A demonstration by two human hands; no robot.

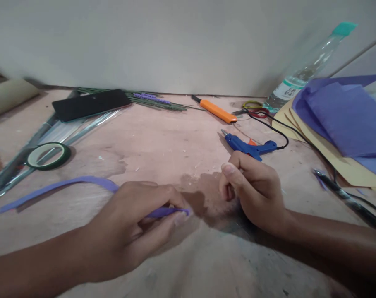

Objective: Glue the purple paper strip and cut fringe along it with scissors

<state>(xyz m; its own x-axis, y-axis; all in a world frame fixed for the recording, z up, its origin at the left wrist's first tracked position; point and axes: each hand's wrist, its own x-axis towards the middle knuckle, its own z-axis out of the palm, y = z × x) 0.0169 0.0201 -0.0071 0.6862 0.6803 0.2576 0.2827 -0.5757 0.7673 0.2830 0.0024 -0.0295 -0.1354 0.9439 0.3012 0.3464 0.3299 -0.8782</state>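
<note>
A long purple strip (66, 182) curves over the table on the left and passes under my left hand (138, 223). Thumb and fingers of that hand pinch the strip, and its small end sticks out past the fingertips. To the right, apart from the strip, my right hand (252, 188) is closed with curled fingers, the thumb against the index finger. Whether something small is between them cannot be made out. Just beyond this hand lies a blue glue gun (245, 147) with its nozzle pointing up and left.
Green tape (66, 155), a black phone (91, 105) and green stems (175, 106) lie left and back. An orange cutter (217, 111), scissors (259, 111), a bottle (287, 91), purple sheets (349, 116) and a black pen (349, 200) are toward the right.
</note>
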